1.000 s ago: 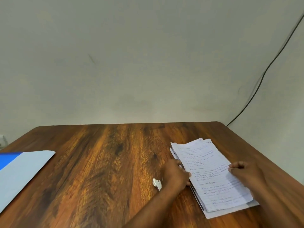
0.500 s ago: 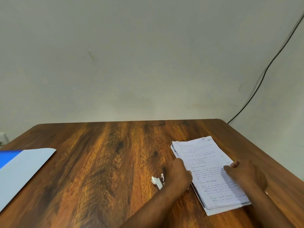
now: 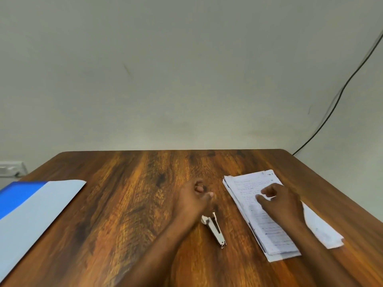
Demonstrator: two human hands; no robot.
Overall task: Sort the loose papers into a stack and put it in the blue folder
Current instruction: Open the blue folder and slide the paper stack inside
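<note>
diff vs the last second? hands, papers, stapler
The left hand left the paper stack and moved left onto the table, uncovering the stapler. The right hand slid from the stack's right edge onto its top. The stack and blue folder stayed put.

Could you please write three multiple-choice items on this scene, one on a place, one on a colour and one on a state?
1. Where does the stapler lie?
A. Inside the folder
B. On the table, left of the paper stack
C. On top of the papers

2. What colour shows inside the open folder?
A. Blue
B. Red
C. Green

3. What is the right hand doing?
A. Lifting the stapler
B. Hanging off the table
C. Resting on the paper stack

Answers: B, it sits on bare wood between the left hand and the papers; A, a blue panel shows at its far left; C, it lies on the top sheet.
</note>
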